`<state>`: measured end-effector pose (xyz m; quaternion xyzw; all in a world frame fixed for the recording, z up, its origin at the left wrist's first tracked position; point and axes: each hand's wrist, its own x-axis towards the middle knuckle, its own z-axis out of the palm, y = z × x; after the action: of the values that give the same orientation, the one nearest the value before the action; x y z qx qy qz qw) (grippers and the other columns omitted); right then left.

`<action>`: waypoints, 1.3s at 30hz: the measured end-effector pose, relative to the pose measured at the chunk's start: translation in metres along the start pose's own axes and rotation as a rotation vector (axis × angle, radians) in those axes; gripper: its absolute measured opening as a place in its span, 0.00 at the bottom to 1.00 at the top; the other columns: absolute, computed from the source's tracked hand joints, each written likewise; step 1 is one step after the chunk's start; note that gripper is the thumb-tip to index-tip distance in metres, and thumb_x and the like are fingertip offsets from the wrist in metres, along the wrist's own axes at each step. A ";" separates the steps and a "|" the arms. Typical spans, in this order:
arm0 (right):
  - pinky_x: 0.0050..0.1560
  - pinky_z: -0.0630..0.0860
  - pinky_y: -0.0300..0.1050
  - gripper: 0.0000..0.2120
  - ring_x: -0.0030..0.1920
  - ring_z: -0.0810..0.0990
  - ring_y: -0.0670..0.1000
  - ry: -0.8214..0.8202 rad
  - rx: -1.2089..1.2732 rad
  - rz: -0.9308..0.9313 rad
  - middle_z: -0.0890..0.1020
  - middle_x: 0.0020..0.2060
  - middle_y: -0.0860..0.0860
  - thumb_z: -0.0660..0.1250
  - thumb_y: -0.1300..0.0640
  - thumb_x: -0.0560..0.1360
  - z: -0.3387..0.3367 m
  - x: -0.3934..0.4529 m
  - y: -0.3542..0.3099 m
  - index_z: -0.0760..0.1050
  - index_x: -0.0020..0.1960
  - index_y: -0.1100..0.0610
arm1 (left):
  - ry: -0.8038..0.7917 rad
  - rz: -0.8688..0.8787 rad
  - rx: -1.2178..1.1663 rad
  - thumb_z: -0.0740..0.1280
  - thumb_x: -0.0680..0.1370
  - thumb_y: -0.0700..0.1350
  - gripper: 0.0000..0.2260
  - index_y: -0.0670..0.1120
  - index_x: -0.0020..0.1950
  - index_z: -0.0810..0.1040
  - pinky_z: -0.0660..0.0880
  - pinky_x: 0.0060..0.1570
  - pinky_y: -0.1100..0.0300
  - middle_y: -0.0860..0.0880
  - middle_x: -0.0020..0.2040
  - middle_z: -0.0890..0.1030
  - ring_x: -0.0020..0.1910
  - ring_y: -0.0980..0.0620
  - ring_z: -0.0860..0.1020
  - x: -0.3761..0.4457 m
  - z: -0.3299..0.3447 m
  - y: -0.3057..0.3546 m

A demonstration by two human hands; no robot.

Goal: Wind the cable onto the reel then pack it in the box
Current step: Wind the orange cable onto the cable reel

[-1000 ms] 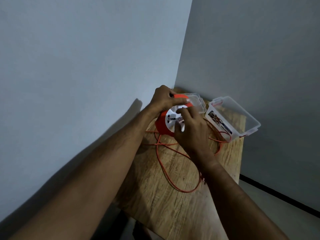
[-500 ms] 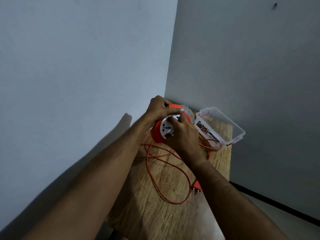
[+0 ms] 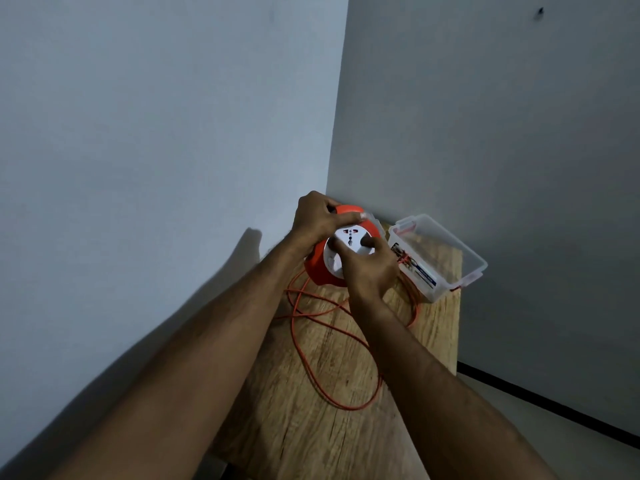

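An orange cable reel (image 3: 320, 270) with a white socket face (image 3: 350, 239) is tilted up at the far end of the wooden table (image 3: 311, 427). My left hand (image 3: 317, 216) grips its top rim. My right hand (image 3: 369, 268) has fingers pressed on the white face. Loose orange cable (image 3: 311, 368) lies in loops on the table in front of the reel and runs under my right forearm. A clear plastic box (image 3: 446, 244) stands open to the right of the reel, with a printed label on its near side.
The table sits in a corner between two grey walls. A clear lid (image 3: 375, 220) lies behind the reel, mostly hidden. The table's right edge drops to a pale floor (image 3: 571, 441) with a dark skirting line.
The white face has turned under my right hand's fingers. The cable loop on the table has shifted, and the orange plug seen half a second ago is now hidden. The camera has tilted a little.
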<state>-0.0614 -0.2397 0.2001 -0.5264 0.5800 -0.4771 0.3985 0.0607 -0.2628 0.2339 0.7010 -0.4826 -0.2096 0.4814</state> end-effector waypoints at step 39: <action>0.42 0.76 0.36 0.23 0.46 0.82 0.46 -0.048 -0.205 -0.368 0.82 0.45 0.45 0.80 0.43 0.64 -0.012 0.015 -0.004 0.77 0.54 0.51 | 0.016 0.030 -0.065 0.81 0.68 0.56 0.25 0.48 0.23 0.71 0.64 0.26 0.65 0.56 0.19 0.68 0.21 0.59 0.67 0.008 0.004 -0.003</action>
<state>-0.0738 -0.2524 0.2075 -0.6724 0.5099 -0.4678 0.2629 0.0625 -0.2713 0.2312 0.6792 -0.4822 -0.2124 0.5109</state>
